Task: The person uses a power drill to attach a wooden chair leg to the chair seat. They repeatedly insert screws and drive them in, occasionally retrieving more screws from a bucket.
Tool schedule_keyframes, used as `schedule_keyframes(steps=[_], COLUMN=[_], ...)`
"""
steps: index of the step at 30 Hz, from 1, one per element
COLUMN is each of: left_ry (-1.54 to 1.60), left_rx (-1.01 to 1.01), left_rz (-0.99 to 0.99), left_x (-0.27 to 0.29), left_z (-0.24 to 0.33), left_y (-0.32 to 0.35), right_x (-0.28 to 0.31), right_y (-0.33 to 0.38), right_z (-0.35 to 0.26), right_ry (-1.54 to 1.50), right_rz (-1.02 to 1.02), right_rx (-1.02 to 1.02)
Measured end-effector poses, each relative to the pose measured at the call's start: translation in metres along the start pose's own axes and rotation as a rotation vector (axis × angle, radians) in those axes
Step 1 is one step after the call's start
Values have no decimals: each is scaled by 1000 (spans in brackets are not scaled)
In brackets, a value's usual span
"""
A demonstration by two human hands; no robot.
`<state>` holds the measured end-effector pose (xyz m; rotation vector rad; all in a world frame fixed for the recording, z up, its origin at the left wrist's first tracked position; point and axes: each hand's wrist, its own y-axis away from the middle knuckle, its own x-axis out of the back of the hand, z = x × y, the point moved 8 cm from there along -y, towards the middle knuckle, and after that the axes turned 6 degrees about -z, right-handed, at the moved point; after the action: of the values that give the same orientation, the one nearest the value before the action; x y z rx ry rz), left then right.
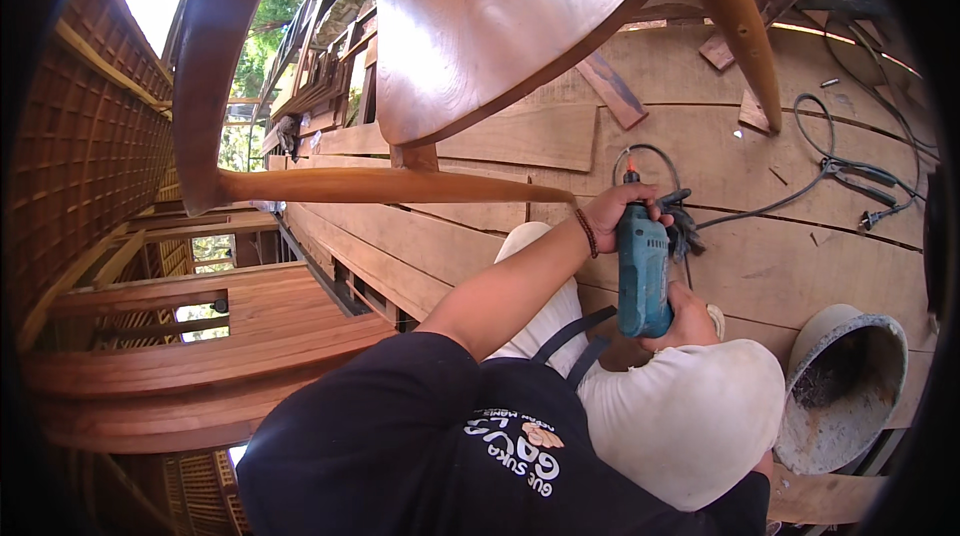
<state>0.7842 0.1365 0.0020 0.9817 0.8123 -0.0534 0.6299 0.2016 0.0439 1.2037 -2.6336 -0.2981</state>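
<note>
Wooden chair (480, 36) looms over my view, plank floor (780, 246) beneath, grey bucket (845, 386) right of my knee. Teal electric drill (642, 276) over my lap, long axis vertical in picture, chuck pointing away. Left hand (620, 211) grips front; right hand (690, 321) grasps rear.

Printed mark on the dark shirt

A white and orange printed emblem (515, 448) is showing at the lower middle of the frame, on the black shirt; no packages, signs or screens are appearing.
</note>
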Motion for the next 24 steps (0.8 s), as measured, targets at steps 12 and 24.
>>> schedule_keyframes(steps=[12, 24], left_ry=[-97, -138], left_rx=[43, 36], left_rz=[-61, -74], left_x=[7, 17], left_z=[-17, -18], left_y=[-8, -19], right_x=[-4, -5], right_y=[9, 12], right_z=[19, 33], right_ry=[177, 268], right_rz=[93, 200], right_rx=[54, 48])
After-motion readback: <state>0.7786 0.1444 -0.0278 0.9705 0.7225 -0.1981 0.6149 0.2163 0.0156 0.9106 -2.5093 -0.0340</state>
